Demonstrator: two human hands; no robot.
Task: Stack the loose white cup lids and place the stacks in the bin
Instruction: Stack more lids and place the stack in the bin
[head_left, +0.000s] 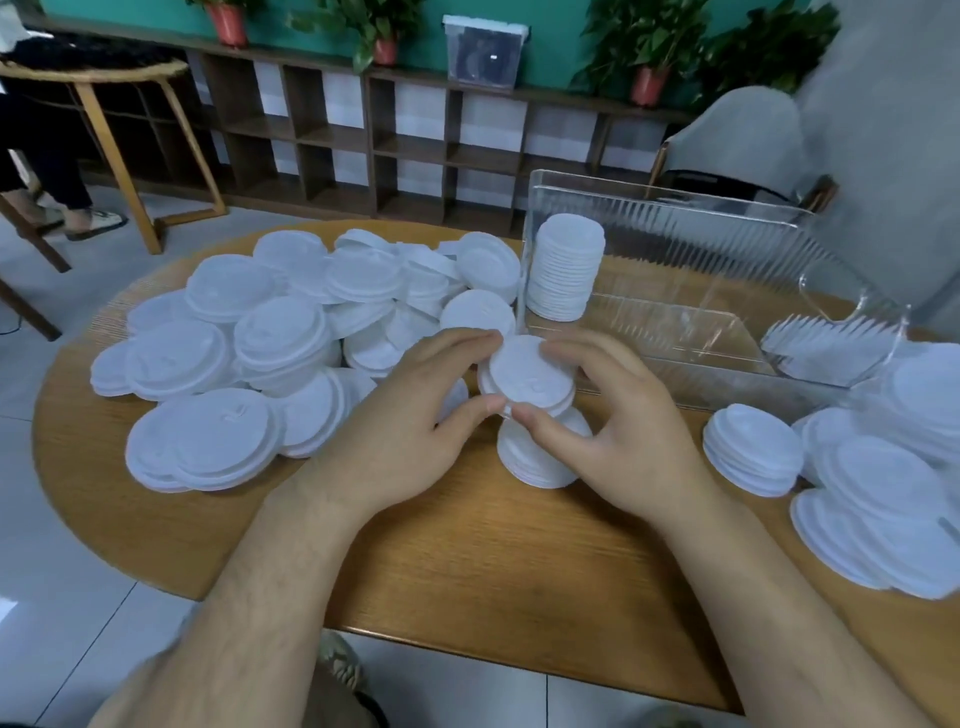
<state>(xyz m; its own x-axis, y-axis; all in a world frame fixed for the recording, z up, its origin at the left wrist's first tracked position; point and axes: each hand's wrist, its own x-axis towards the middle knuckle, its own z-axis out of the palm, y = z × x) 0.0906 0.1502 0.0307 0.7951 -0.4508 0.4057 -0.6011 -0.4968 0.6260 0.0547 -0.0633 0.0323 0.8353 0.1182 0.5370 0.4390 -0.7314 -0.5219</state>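
Above the near middle of the round wooden table (467, 571), the left hand (415, 415) and right hand (618, 431) each curl fingers and thumb round a few nested round white plastic cup lids (530, 376), held just over a short white lid stack (524, 460). Loose white lids (280, 338) are heaped at left. One tall lid stack (566, 275) stands inside the clear ribbed plastic bin (675, 218).

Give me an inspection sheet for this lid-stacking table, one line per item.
Surface: round wooden table, partly covered by lids.
Job's things: loose lids heaped left and right; one tall stack inside the clear bin; short stack under the hands.
Clutter: nothing seen.
Hands: left hand and right hand both pinch the held lids.
Cables: nothing clearly seen.
Surroundings: cubby shelf with potted plants, grey chair, seated person far left.
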